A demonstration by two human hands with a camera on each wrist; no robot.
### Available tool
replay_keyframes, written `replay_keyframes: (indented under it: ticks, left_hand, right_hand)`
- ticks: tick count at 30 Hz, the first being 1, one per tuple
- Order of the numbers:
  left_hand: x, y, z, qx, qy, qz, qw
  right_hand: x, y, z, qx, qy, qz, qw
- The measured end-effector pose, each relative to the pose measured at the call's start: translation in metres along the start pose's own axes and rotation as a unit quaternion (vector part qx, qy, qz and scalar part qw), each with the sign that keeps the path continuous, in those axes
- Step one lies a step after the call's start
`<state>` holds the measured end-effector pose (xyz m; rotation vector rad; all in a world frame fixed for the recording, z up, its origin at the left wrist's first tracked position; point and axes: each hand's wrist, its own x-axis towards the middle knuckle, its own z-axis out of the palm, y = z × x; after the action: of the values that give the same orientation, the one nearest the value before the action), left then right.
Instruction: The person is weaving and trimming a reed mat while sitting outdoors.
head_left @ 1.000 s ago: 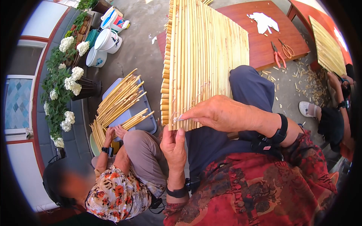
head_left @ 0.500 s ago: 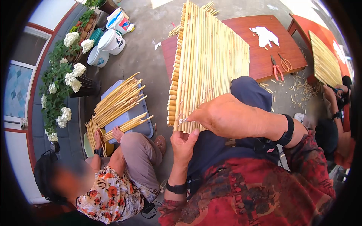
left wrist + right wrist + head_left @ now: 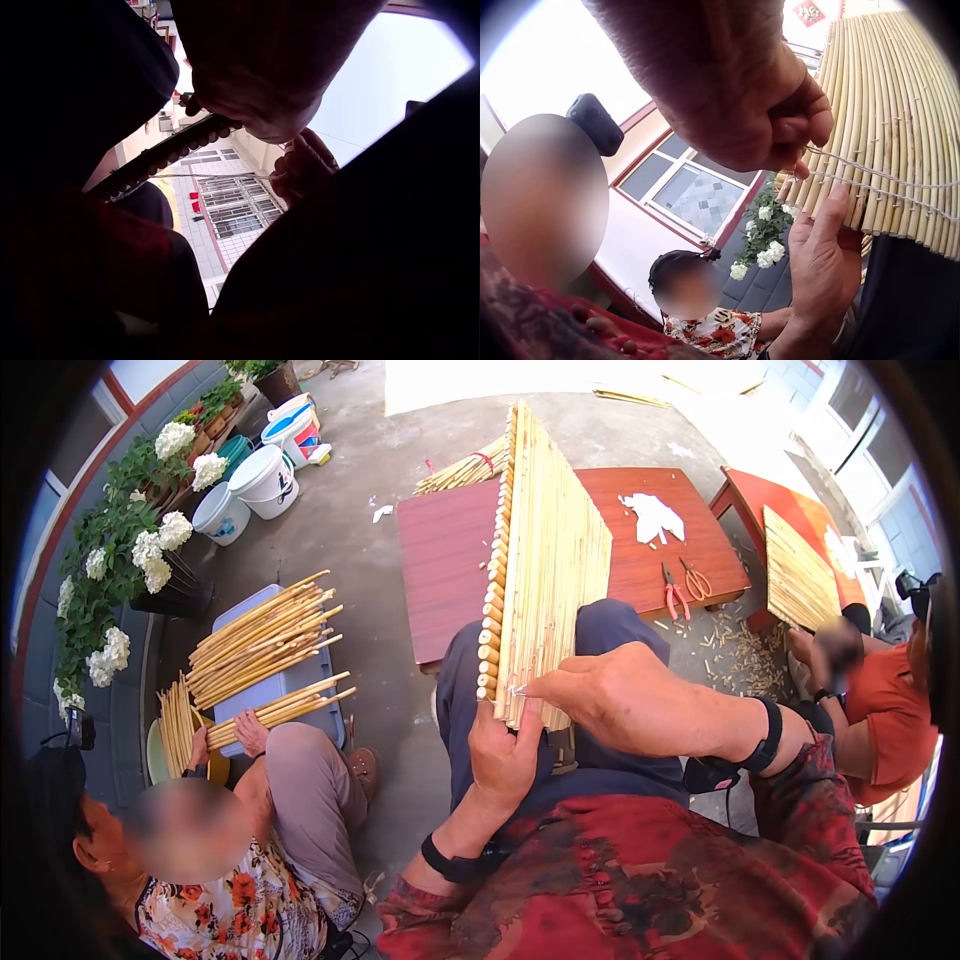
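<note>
A mat of pale stalks (image 3: 555, 550) tied with white string stands tilted over the lap, its near corner between the two hands. The left hand (image 3: 505, 755) grips that corner from below, thumb on the near face; in the right wrist view the left hand (image 3: 825, 262) has its thumb on the stalks and its fingers behind them. Curled above it, the right hand (image 3: 625, 695) pinches white string at the mat's edge. The right wrist view shows the string (image 3: 840, 159) running from the right hand (image 3: 742, 112) across the stalks. The left wrist view is dark.
Beyond the mat stands a low red table (image 3: 640, 490) with pliers (image 3: 674, 592), scissors (image 3: 696, 580) and a white glove (image 3: 655, 518). At left, a seated person handles stalks over a blue-grey tray (image 3: 335, 705). Another person sits at right with a second mat (image 3: 800, 570). Cut bits litter the floor.
The head view has tilted up and shifted, showing more of the yard. The mat now appears narrower and more edge-on. Both hands stay at its near corner, the right still pinching string.
</note>
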<state>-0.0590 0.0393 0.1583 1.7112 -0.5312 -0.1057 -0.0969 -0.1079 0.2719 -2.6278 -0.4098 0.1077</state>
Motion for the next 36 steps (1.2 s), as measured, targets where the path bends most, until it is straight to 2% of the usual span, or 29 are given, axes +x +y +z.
replay_keyframes:
  ticks: [2,3,5,6,7,9,10,11,14,17,19,21,23,25,29,31,32,34,36]
  left_hand:
    - [-0.004,0.002,0.016,-0.014,-0.024,0.066,0.997]
    - [-0.004,0.003,0.022,-0.032,-0.022,0.062,0.997]
    - [0.001,0.008,0.031,-0.045,-0.058,0.173,0.982]
    - [0.004,0.012,0.036,-0.056,-0.066,0.209,0.974]
    - [0.005,0.014,0.040,-0.072,-0.061,0.206,0.974]
    - [0.006,0.018,0.046,-0.040,-0.069,0.251,0.965]
    - [0.006,0.021,0.047,-0.041,-0.077,0.248,0.965]
    - [0.006,0.024,0.050,-0.053,-0.072,0.243,0.966]
    - [0.009,0.028,0.053,-0.026,-0.074,0.267,0.961]
    - [0.010,0.034,0.051,-0.018,-0.099,0.265,0.959]
    - [0.011,0.033,0.053,-0.015,-0.093,0.271,0.958]
    - [0.009,0.033,0.053,-0.009,-0.096,0.274,0.957]
    - [0.010,0.035,0.051,-0.014,-0.107,0.274,0.956]
    - [0.011,0.033,0.053,-0.006,-0.104,0.278,0.955]
    - [0.012,0.032,0.054,-0.003,-0.095,0.284,0.954]
    - [0.011,0.030,0.057,-0.004,-0.093,0.288,0.953]
    - [0.012,0.030,0.058,-0.004,-0.090,0.292,0.952]
    - [0.013,0.031,0.057,-0.001,-0.088,0.286,0.954]
    - [0.014,0.034,0.054,0.000,-0.090,0.282,0.955]
  right_hand:
    - [-0.021,0.003,-0.003,0.116,0.083,0.025,0.989]
    - [-0.029,0.003,-0.007,0.104,0.073,0.035,0.991]
    - [-0.045,-0.004,-0.018,0.141,0.059,0.143,0.978]
    - [-0.050,-0.011,-0.025,0.171,0.035,0.222,0.959]
    - [-0.056,-0.010,-0.027,0.159,0.027,0.232,0.959]
    - [-0.069,-0.005,-0.031,0.156,0.034,0.240,0.958]
    - [-0.071,-0.007,-0.034,0.188,0.040,0.280,0.941]
    - [-0.075,-0.005,-0.035,0.180,0.031,0.286,0.941]
    - [-0.080,-0.002,-0.041,0.060,0.038,0.188,0.980]
    - [-0.079,-0.003,-0.048,0.037,0.029,0.193,0.980]
    - [-0.078,-0.008,-0.053,0.025,0.008,0.206,0.978]
    - [-0.079,-0.013,-0.051,0.067,0.018,0.289,0.955]
    - [-0.079,-0.017,-0.052,0.052,0.018,0.283,0.957]
    - [-0.080,-0.023,-0.054,0.057,0.017,0.341,0.938]
    - [-0.086,-0.024,-0.061,0.015,-0.021,0.370,0.929]
    - [-0.091,-0.019,-0.059,-0.033,0.005,0.301,0.953]
    - [-0.092,-0.018,-0.058,-0.033,0.004,0.300,0.953]
    - [-0.094,-0.019,-0.054,-0.105,0.010,0.214,0.971]
    - [-0.095,-0.020,-0.054,-0.113,0.009,0.211,0.971]
